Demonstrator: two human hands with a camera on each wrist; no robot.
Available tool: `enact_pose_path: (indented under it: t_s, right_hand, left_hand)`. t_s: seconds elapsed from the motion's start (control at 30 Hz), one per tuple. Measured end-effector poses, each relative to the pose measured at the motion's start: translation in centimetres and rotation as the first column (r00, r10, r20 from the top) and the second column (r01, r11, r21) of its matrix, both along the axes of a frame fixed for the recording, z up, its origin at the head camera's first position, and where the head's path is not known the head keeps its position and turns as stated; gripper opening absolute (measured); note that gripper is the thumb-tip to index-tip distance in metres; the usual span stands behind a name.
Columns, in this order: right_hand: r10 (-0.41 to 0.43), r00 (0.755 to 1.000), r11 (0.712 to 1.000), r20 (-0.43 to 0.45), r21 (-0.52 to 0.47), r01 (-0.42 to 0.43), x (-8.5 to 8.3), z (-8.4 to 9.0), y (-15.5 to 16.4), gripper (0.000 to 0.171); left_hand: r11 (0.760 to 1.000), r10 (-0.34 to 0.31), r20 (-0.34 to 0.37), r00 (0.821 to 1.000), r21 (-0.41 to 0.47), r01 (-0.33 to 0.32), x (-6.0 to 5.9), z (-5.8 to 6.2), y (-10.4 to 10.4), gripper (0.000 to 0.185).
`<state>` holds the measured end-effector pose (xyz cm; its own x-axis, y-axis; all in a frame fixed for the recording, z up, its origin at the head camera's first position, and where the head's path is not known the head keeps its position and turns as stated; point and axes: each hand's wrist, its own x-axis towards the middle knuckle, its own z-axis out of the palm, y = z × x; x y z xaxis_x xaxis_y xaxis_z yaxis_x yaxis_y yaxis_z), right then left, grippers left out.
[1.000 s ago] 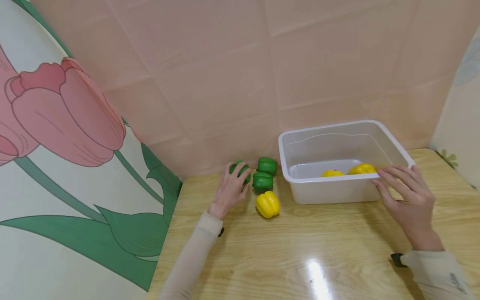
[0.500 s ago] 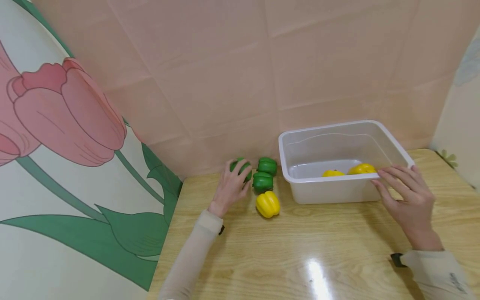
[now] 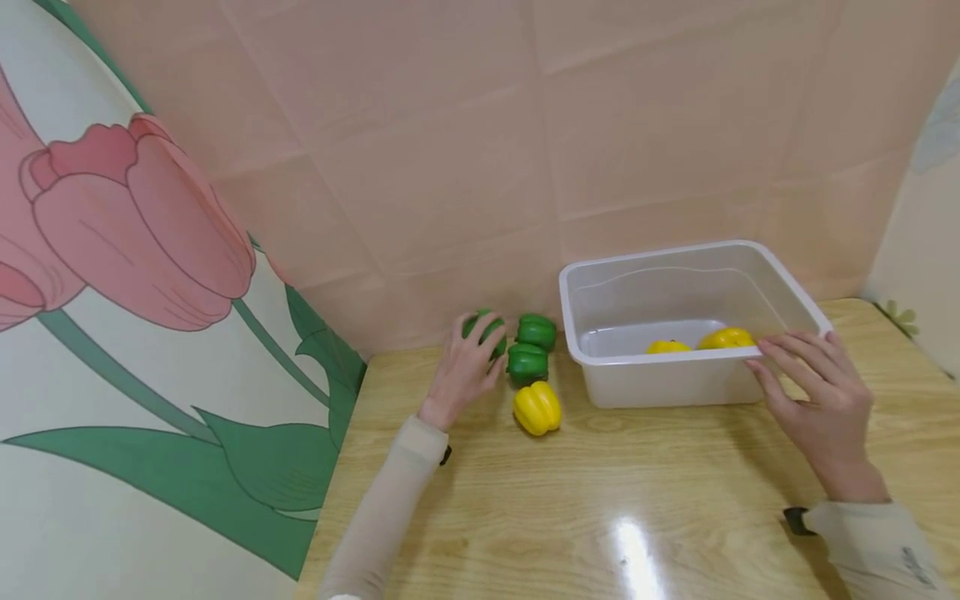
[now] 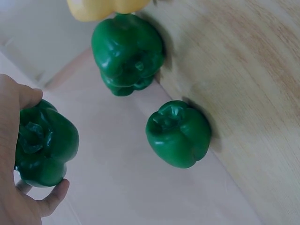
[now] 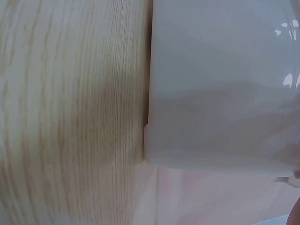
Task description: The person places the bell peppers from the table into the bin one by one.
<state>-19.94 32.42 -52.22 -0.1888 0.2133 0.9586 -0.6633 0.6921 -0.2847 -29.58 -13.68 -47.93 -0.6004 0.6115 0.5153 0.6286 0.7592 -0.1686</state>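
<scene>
My left hand (image 3: pixel 461 371) grips a green bell pepper (image 4: pixel 51 145), thumb on one side and fingertips on the other. In the left wrist view this pepper hangs just off the table. Close to its right sit two more green bell peppers, one behind (image 3: pixel 537 331) and one in front (image 3: pixel 527 363). A yellow bell pepper (image 3: pixel 537 408) lies nearer to me. At the right, my right hand (image 3: pixel 821 400) pinches the near right rim of a white plastic bin (image 3: pixel 667 383). Two yellow bell peppers (image 3: pixel 726 337) lie inside it, partly hidden by its front wall.
All of this stands on a wood-grain table (image 3: pixel 540 517). Behind it hangs a pinkish cloth (image 3: pixel 450 167), close to the back peppers and the bin. A wall with a painted tulip (image 3: pixel 142 225) borders the table's left side.
My left hand has raised the green pepper slightly and shifted a little away from me. The right hand, the bin and the other peppers stay put.
</scene>
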Motion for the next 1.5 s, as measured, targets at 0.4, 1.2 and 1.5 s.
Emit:
enact_pose_path:
  t_s: [0.4, 1.2, 1.5]
  right_hand:
    - [-0.008, 1.000, 1.000, 0.001, -0.003, 0.008, -0.1, -0.1, 0.0, 0.030]
    - [0.024, 1.000, 1.000, 0.013, -0.009, -0.024, 0.0, -0.1, 0.1, 0.031]
    - [0.020, 1.000, 1.000, 0.015, -0.005, -0.019, 0.0, -0.1, 0.0, 0.031]
  left_hand:
    - [1.000, -0.015, 0.005, 1.000, 0.018, 0.015, -0.1, 0.9, 0.0, 0.043]
    - [0.995, -0.051, -0.003, 0.999, 0.083, 0.051, -0.3, 1.8, -0.1, 0.046]
    - [0.993, -0.067, -0.016, 0.998, 0.098, 0.069, -0.3, 2.4, 0.3, 0.046]
